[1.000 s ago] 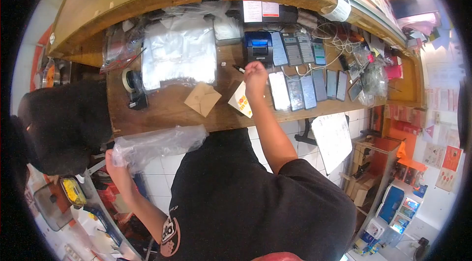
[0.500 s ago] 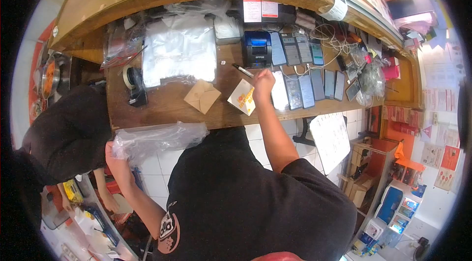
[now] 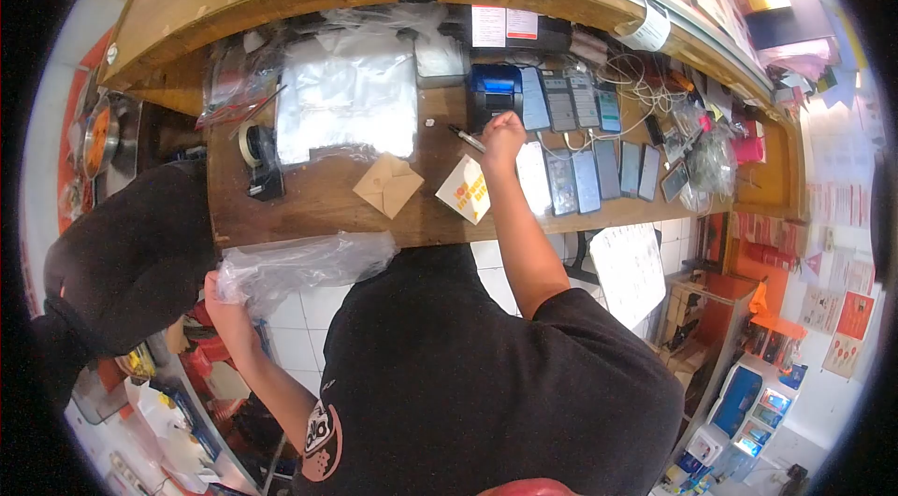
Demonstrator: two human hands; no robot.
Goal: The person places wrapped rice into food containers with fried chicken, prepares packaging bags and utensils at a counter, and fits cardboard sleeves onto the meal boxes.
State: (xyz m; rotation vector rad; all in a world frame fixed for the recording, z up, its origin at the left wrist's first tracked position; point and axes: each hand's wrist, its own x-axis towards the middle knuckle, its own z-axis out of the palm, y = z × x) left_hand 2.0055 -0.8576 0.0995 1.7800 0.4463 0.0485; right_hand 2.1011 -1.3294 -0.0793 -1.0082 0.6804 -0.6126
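Note:
At the left end of the table's front edge, my left hand (image 3: 214, 290) is closed on a clear plastic bag (image 3: 304, 264), which stretches to the right along the edge. My right hand (image 3: 505, 135) is closed, fingers curled, just in front of the blue and black receipt printer (image 3: 496, 89). What its fingers hold, if anything, is hidden. Beside it a pen (image 3: 465, 136) lies on the table. Nearer me are a white card with yellow and orange print (image 3: 465, 190) and a folded brown paper envelope (image 3: 388, 185).
Several phones (image 3: 585, 180) with cables lie right of the printer. Clear plastic sheets (image 3: 346, 103) and a tape dispenser (image 3: 262, 162) are on the left of the table (image 3: 318, 215). Another person in dark clothing (image 3: 136, 258) bends at the left. A white written sheet (image 3: 629, 273) is below the right edge.
My right hand has moved up from beside the pen and card toward the printer. The left hand keeps its hold on the plastic bag. At the left, the other person's hands have gone from sight.

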